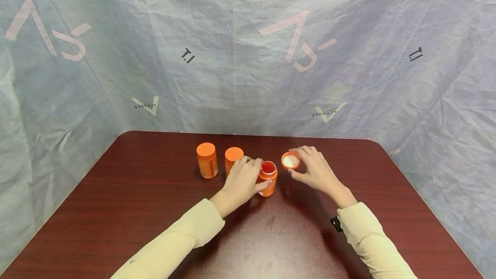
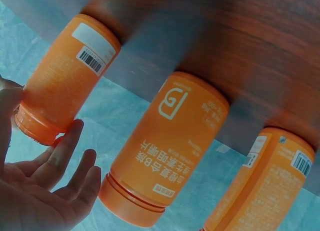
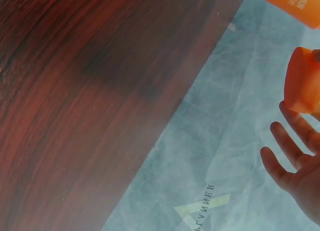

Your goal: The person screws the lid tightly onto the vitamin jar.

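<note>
nearest to us, a left sleeve [image 1: 174,236] and a right sleeve [image 1: 372,240], both cream, reach over the tabletop [image 1: 135,210], which is dark red-brown with a wood grain; a small black object [image 1: 336,224] shows beside the right cuff. farther in, we see the left hand [image 1: 240,178] gripping the uncapped chewable-tablet bottle [image 1: 268,187], its thumb across the near side and fingertips by the neck. its outer fingers are loosely spread near the middle capped bottle [image 1: 234,155]; we cannot tell whether they touch it. the bottle in that hand is upright near the middle of the table, threaded neck bare, mouth upward and red inside. just to its right and apart from it, the right hand [image 1: 314,169] pinches the orange screw cap [image 1: 290,161] between thumb and fingers, above the table, its pale inside turned toward us. from the right wrist we find two lower fingers fanned apart, off the cap. to the left, the middle capped bottle is partly hidden by the left hand, and the outer capped bottle [image 1: 207,161] stands upright beside it. behind the table hangs a creased grey sheet [image 1: 232,76] printed with pink, black and pale green marks.
</note>
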Available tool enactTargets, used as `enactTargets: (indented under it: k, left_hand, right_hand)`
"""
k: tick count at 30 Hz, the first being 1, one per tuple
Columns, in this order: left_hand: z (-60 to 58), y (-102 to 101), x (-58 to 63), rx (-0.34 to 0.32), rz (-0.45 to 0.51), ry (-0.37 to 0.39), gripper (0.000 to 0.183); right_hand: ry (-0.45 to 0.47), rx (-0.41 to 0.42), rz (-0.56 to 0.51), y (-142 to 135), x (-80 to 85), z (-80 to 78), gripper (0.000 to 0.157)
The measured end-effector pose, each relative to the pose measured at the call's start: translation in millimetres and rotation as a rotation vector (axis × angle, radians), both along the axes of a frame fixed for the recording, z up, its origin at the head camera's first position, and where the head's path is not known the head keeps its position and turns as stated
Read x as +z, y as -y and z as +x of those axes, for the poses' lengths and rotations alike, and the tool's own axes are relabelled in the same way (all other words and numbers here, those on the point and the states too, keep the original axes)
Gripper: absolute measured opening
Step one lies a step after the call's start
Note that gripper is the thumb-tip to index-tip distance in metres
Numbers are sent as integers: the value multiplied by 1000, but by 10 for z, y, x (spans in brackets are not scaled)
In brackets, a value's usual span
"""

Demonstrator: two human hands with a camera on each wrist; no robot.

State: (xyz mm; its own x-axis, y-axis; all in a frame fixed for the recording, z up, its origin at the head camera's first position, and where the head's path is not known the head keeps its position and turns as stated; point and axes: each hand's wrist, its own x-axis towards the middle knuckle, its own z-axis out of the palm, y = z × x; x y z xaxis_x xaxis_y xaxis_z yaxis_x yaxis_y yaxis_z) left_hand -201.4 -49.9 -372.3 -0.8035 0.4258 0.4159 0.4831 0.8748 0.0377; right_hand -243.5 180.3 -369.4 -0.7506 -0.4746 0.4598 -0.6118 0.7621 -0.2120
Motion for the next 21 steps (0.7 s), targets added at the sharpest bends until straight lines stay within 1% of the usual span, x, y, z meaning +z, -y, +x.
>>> enactTargets:
  k: [7,10,14,17,21]
  left_hand:
    - [26,31,-17,-8,1,-8,51]
    - [39,42,-16,-8,13,5,50]
    - [61,59,-9,-4,27,32,51]
    - [71,73,-11,-3,34,37,52]
    - [83,92,-20,5,39,37,53]
  right_hand:
    - [-47,49,-20,-2,-6,13,51]
    - [-59,70,-30,7,-1,27,52]
    - [-60,87,-39,22,6,50,56]
    - [-53,91,-42,32,12,65,59]
    - [-54,99,-48,37,6,69,57]
